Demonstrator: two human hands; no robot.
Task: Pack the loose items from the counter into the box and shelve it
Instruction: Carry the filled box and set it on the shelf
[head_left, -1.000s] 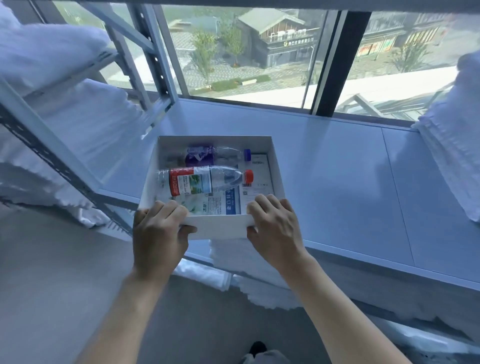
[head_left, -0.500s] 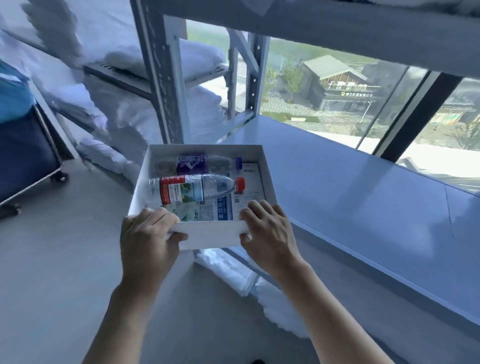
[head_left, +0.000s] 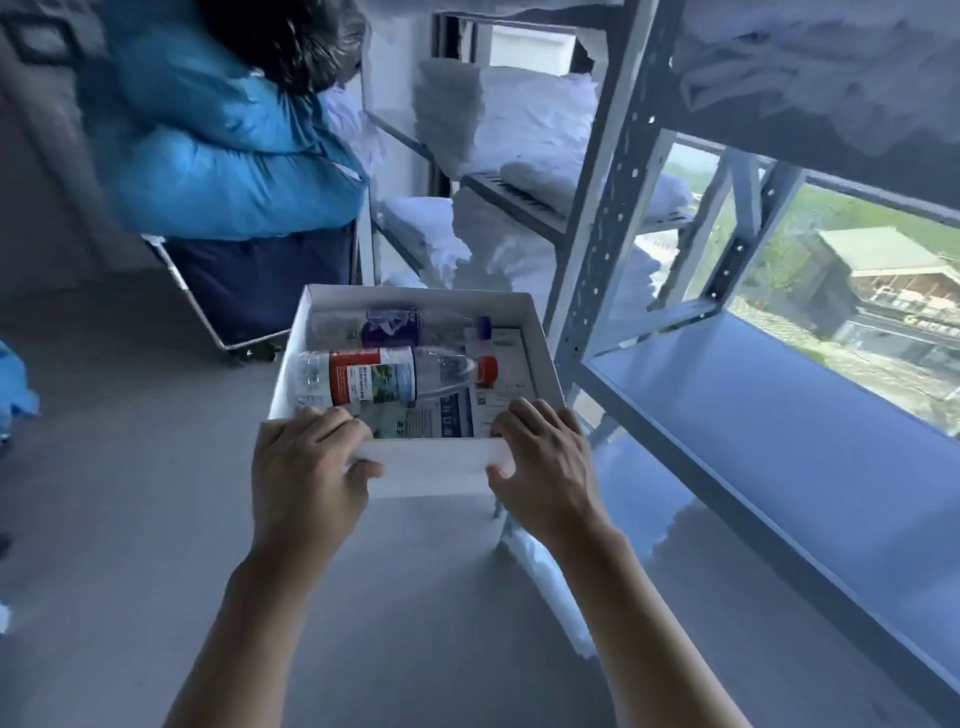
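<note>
We hold the white box (head_left: 415, 470) off the counter (head_left: 769, 415), in the air over the grey floor (head_left: 130, 493), just left of the metal shelf post (head_left: 597, 249). Our left hand (head_left: 304, 475) grips the near wall at its left corner, fingers curled over the rim and thumb on the outer face; our right hand (head_left: 545, 467) grips the right corner the same way.

Inside, two clear bottles lie on their sides, long axes running left to right, caps to the right. The nearer bottle (head_left: 384, 382) has a red cap and a red-and-white label with a landscape picture; its print is too small to read. The farther bottle (head_left: 400, 327) carries a purple label and a blue cap. Beneath them lie printed leaflets (head_left: 441, 418), blue and white, the writing blurred.
</note>
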